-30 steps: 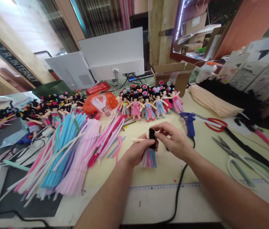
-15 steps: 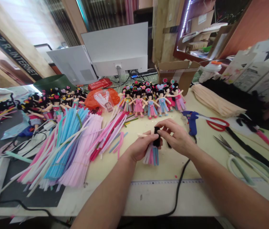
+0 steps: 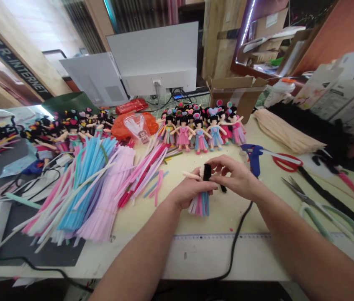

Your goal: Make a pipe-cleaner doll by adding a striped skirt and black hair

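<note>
My left hand (image 3: pixel 187 192) is wrapped round a small doll (image 3: pixel 201 203) with a striped pink, white and blue skirt; a cream arm of it sticks out to the left. Black fuzzy hair (image 3: pixel 207 172) covers the side of the doll's head. Fingers of my right hand (image 3: pixel 232 175) pinch at the right edge of this black hair. A loose black strand (image 3: pixel 224 189) hangs under the right hand. Beyond my hands stand several finished dolls (image 3: pixel 199 136) in pink and blue dresses.
Bundles of pastel pipe cleaners (image 3: pixel 85 196) lie at the left. A blue glue gun (image 3: pixel 254 159), red-handled scissors (image 3: pixel 286 162) and green-handled scissors (image 3: pixel 327 211) are at the right. A black cable (image 3: pixel 237 238) crosses the near edge. A cardboard box (image 3: pixel 238 92) stands behind.
My left thumb has shifted lower on the doll, and more of the black hair and cream head shows. My right fingers have closed in beside the hair. The view has shifted slightly.
</note>
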{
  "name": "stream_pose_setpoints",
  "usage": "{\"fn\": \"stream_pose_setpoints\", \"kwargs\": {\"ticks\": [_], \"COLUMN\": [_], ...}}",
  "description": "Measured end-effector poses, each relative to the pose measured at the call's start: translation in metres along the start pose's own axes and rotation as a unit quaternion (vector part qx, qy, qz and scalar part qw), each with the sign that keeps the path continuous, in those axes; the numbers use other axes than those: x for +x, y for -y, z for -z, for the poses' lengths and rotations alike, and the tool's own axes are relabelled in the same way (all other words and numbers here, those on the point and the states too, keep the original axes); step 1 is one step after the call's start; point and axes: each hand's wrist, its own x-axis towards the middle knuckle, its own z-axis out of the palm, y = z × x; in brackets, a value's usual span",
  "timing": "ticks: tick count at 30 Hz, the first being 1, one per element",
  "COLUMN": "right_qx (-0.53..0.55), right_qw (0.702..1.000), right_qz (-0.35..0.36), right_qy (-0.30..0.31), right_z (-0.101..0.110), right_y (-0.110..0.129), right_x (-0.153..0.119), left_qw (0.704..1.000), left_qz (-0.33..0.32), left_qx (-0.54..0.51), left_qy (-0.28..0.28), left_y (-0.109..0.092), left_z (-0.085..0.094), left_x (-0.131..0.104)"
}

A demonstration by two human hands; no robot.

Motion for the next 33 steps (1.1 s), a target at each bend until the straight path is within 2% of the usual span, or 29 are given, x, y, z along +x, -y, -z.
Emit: {"fn": "stream_pose_setpoints", "kwargs": {"ticks": [10,20,27,33], "right_qx": [-0.028,-0.034,-0.025,-0.027], "right_qw": [0.999,0.999,0.998,0.997], "right_qz": [-0.010,0.014,0.004,0.025], "right_qy": [-0.025,-0.015,-0.065,-0.064], "right_z": [-0.010,-0.002,0.002,-0.005], "right_y": [-0.002,0.002,0.004,0.004], "right_x": [0.000,0.000,0.000,0.000], "left_qw": [1.000,1.000,1.000,0.999], "left_qz": [-0.006,0.007,0.003,0.002], "left_qx": [-0.001,0.007,0.011,0.021], "left_qy": [-0.006,0.021,0.022,0.031], "left_y": [0.001,0.002,-0.001,0.002], "left_z": [-0.001,-0.001,0.000,-0.002], "left_x": [0.000,0.000,-0.001,-0.001]}}
